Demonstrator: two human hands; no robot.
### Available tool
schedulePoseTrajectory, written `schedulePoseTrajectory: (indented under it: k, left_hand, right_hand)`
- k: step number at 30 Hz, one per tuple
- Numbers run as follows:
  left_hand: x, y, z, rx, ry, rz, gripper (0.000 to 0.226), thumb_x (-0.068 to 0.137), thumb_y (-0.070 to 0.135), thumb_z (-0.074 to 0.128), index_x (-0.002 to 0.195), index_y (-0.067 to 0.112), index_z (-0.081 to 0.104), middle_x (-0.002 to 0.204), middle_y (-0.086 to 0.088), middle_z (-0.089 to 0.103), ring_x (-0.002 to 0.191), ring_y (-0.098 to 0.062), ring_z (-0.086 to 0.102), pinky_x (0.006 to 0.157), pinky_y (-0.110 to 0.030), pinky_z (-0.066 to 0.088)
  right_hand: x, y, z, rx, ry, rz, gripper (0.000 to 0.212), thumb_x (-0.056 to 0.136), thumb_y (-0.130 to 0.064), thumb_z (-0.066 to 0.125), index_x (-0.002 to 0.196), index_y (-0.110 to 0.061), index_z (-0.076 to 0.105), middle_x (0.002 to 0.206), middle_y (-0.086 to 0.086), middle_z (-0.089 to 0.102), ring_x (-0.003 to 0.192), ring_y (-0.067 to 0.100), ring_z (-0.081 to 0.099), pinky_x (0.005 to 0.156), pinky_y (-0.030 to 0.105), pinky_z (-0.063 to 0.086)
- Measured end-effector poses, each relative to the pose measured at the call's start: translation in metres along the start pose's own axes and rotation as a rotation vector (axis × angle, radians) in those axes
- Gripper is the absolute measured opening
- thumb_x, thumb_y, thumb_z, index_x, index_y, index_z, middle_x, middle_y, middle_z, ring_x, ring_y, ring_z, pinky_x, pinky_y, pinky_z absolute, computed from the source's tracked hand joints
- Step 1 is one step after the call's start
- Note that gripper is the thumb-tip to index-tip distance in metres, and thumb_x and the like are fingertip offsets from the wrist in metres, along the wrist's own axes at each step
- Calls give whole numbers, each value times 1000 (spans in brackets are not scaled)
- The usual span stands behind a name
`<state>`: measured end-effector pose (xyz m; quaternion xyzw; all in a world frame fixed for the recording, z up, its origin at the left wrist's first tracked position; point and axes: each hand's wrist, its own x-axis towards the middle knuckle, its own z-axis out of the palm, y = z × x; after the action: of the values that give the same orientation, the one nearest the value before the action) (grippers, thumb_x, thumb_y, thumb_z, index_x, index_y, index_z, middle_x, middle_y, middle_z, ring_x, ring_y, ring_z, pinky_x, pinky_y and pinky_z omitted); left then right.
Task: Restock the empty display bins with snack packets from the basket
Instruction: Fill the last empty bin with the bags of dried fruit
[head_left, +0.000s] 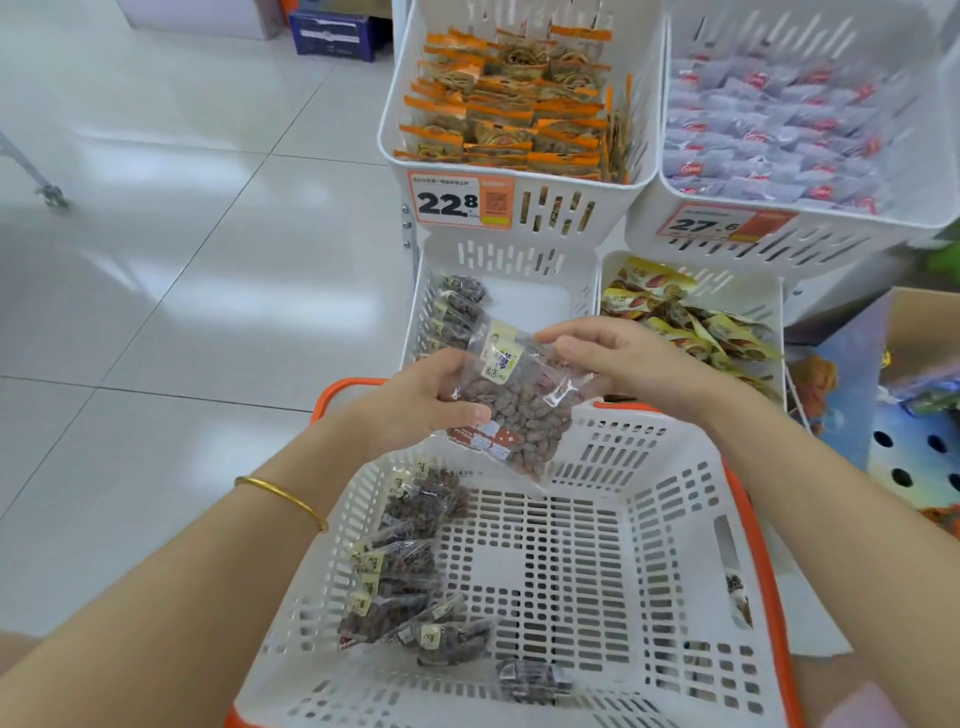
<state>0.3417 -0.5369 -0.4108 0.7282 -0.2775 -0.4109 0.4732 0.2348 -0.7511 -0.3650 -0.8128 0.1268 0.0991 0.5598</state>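
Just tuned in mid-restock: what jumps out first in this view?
At centre, the left hand and right hand hold one clear snack packet above the white basket, which has more packets along its left side. Just beyond, the lower-left bin holds only a row at its left wall, while the orange-packet bin above looks full.

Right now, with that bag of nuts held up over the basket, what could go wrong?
The clear packet is pinched only at its edges by the left hand and right hand, so it might slip back into the basket. It could also land in the neighbouring bin of yellow packets instead of the half-filled bin.
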Motion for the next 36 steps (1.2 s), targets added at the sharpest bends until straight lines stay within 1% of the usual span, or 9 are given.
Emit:
schedulePoseTrajectory:
  k: [3,5,10,15,20,25,29,32,36]
  left_hand:
    - [9,2,7,15,13,20,33,89,8,60,105,31,45,104,21,54,94,14,53,82,-6,43]
    - [16,-1,13,59,39,48,30,91,7,57,108,27,45,100,23,53,86,18,51,74,-2,43]
    - [39,0,17,159,199,153,44,89,13,61,130,16,45,116,11,54,103,-2,52,83,-8,41]
    - [77,-16,-6,616,410,120,62,91,30,59,144,18,30,148,0,34,136,-20,25,111,-32,24]
    - [104,-58,-18,919,310,72,64,94,40,49,148,18,23,157,-6,17,144,-27,8,117,-42,13]
    - [117,-75,-19,1031,251,9,63,97,47,35,150,27,8,159,0,2,145,-22,-4,119,-41,3]
    - [120,-80,-18,995,260,28,61,97,48,33,150,28,10,159,1,3,145,-20,-4,118,-41,3]
    - [120,-81,-18,978,268,47,62,96,49,34,149,27,12,158,1,6,145,-19,-3,118,-40,3]
    - [119,-82,-20,954,266,43,63,95,49,36,149,27,14,158,1,10,145,-19,-1,118,-39,5]
  right_hand:
    - [9,-4,-4,-198,-147,61,58,79,-33,73,132,-33,48,122,-26,48,111,-8,48,82,15,48]
    - [17,1,-1,-317,-157,48,62,75,-24,79,130,-28,51,121,-21,52,111,-2,50,89,20,44]
    - [29,23,2,-369,132,-105,37,77,-18,76,112,-21,66,95,-10,69,78,0,62,67,30,50]
    - [74,44,-9,-993,679,-328,22,78,-28,72,99,-25,65,88,-6,68,78,22,62,52,26,37]
    - [144,79,-7,-1214,821,-326,29,59,-10,75,86,-19,69,80,-4,70,62,23,61,42,20,41]
    - [185,99,1,-1203,767,-162,23,47,5,66,59,-12,56,53,4,54,52,25,53,43,22,27]
    - [211,123,6,-960,480,5,26,80,4,56,100,-11,63,100,10,66,96,32,56,69,38,50]
    - [220,129,5,-614,288,72,45,89,-3,50,131,-19,53,136,5,53,124,28,47,101,43,42]
    - [218,124,-3,-475,259,179,51,87,-17,47,137,-28,44,148,1,33,136,28,29,111,47,29]
